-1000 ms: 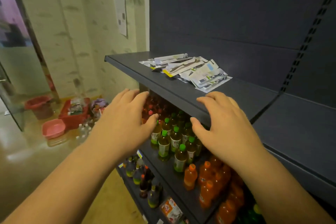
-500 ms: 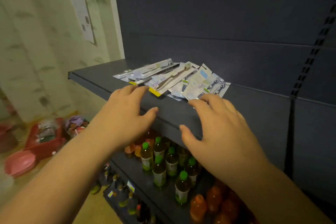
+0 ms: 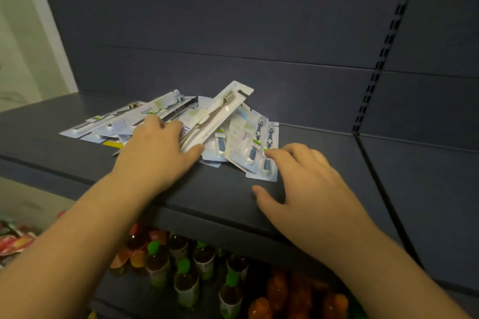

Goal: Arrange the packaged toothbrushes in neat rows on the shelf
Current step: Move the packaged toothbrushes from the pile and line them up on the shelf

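A loose heap of packaged toothbrushes (image 3: 160, 114) lies on the dark grey shelf (image 3: 220, 189), the packs overlapping at different angles. A long white toothbrush pack (image 3: 220, 111) leans across the top of the heap, its far end raised. My left hand (image 3: 158, 153) lies palm down on the heap's near side, fingers spread, thumb against the near end of that white pack. My right hand (image 3: 308, 189) rests open on the shelf, its fingertips touching the near edge of a twin pack with dark blue handles (image 3: 264, 147) at the heap's right end.
The shelf's back panel (image 3: 233, 33) rises right behind the heap. A slotted upright (image 3: 383, 41) divides this bay from the bare shelf on the right (image 3: 420, 176). Bottles with green caps (image 3: 184, 280) and orange bottles (image 3: 277, 292) fill the shelf below.
Both hands have moved from the shelf's front edge onto the shelf; the left now lies on the heap and the right touches the twin pack. The camera has come closer.
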### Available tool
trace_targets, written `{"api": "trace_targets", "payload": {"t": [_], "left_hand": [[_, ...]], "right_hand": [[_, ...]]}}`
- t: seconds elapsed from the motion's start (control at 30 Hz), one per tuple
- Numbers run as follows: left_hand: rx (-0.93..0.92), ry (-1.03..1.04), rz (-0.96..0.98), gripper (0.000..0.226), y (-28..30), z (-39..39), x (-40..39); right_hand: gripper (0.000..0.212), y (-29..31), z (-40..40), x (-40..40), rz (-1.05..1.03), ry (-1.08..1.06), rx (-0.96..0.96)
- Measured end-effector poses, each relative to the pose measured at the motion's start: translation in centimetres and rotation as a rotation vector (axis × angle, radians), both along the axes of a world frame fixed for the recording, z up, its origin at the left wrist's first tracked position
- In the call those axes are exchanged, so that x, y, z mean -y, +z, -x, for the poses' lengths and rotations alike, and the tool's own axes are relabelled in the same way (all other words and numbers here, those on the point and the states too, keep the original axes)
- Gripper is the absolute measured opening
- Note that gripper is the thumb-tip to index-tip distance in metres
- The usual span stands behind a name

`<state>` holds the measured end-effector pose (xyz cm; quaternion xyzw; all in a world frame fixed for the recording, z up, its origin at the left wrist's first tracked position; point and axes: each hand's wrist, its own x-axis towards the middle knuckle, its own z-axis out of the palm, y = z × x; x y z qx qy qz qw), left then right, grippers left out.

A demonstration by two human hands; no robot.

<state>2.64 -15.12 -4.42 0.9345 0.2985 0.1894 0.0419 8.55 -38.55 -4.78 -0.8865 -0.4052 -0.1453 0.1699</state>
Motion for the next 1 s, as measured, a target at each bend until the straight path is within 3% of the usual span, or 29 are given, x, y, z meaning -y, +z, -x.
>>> {"api": "trace_targets", "payload": {"t": [0.17, 0.37, 0.5, 0.67, 1.0], "left_hand": [[-0.005, -0.068, -0.138, 0.059, 0.1, -0.5, -1.7], [0.145, -0.111, -0.029, 0.051, 0.1, -0.2, -2.5], [0.366, -0.201, 0.188, 0.058, -0.1, 0.5, -2.2], [0.563, -0.379, 0.593, 0.045, -1.1, -0.2, 0.2], [0.569, -0.480, 0.767, 0.035, -2.5, -0.7, 0.0]], "right_hand": [[0.054, -0.2, 0.3, -1.0, 0.025, -0.088, 0.005], [0.048, -0.5, 0.9, -2.2, 0.050, -0.191, -0.006], [0.047, -0.4, 0.4, -3.3, 0.074, -0.266, -0.017], [0.050, 0.3, -2.2, -6.3, 0.121, -0.323, -0.043], [0.049, 1.3, -7.1, -10.1, 0.173, -0.451, -0.335]]}}
